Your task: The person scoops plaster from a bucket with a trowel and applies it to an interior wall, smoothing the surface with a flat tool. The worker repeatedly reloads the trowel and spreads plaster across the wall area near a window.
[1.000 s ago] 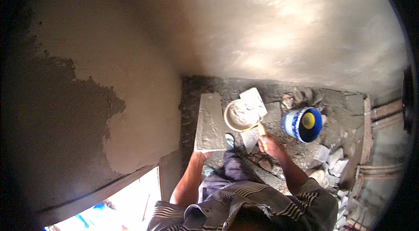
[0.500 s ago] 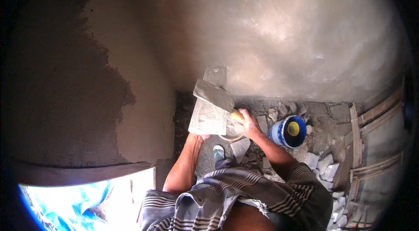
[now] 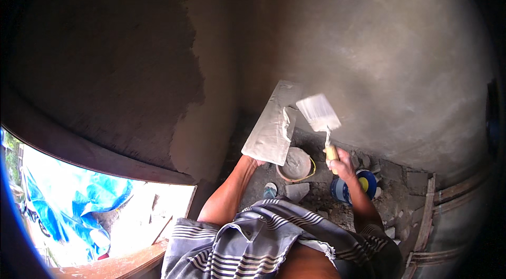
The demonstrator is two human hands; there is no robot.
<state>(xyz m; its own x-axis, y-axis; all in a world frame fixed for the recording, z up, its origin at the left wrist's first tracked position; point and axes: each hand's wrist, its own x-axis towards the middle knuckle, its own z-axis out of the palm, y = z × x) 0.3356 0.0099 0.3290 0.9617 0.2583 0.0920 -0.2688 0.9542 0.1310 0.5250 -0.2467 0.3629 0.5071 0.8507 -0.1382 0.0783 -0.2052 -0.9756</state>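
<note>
My left hand [image 3: 255, 161] grips the near end of a long flat plastering board [image 3: 266, 134], mostly hidden beneath it. Pale wet plaster [image 3: 288, 122] lies in a raised ridge along the board's right edge. In my right hand [image 3: 344, 164] is a trowel [image 3: 319, 113], closed fingers around its yellowish handle. The trowel's blade points up and left, smeared with plaster, just right of the board and apart from it. Below the board stands a bucket of grey plaster [image 3: 295, 163] with a yellow handle.
A blue-and-white bucket [image 3: 340, 191] stands partly behind my right forearm. Broken blocks [image 3: 298, 191] and rubble lie on the floor. Ahead is a plastered wall [image 3: 400, 57]; the left wall [image 3: 105, 63] is partly coated. A bright window opening is at lower left, wooden poles [image 3: 424, 216] at right.
The trowel has left the board and swung to the right, its blade turned upward. The board has tilted rightward. My view has shifted left, showing more window and the plaster bucket.
</note>
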